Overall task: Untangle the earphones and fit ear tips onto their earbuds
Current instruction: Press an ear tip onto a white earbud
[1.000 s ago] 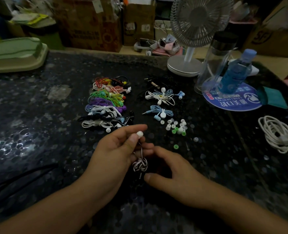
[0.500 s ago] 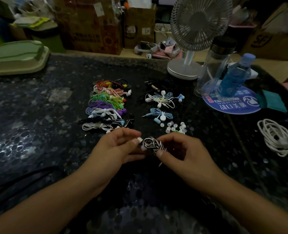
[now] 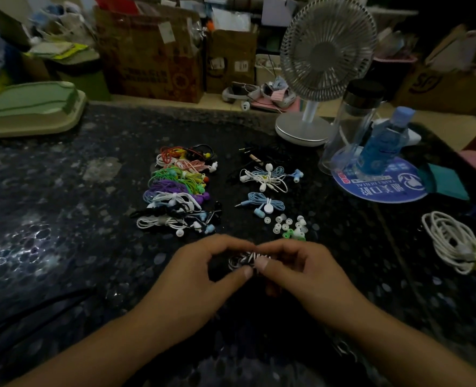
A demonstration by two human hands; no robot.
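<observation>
A black-and-white striped earphone bundle (image 3: 242, 260) is held between both hands just above the dark table. My left hand (image 3: 200, 275) pinches its left end with thumb and fingers. My right hand (image 3: 301, 272) pinches its right end, fingers curled over the coil. Most of the bundle is hidden by my fingers. Loose white and green ear tips (image 3: 288, 226) lie just beyond my hands. A pile of coloured earphones (image 3: 178, 191) sits further back on the left. White and blue earphones (image 3: 267, 178) and a light-blue pair (image 3: 261, 203) lie to its right.
A white desk fan (image 3: 320, 65) stands at the back right, with a clear bottle (image 3: 351, 127) and a blue bottle (image 3: 384, 141) on a round blue mat (image 3: 381, 188). A coiled white cable (image 3: 451, 241) lies at the right; a green tray (image 3: 27, 110) sits far left.
My right hand rose from the table and took the striped bundle's free end. Both hands have closed in on the coil, and the white earbud in my left fingers is no longer visible.
</observation>
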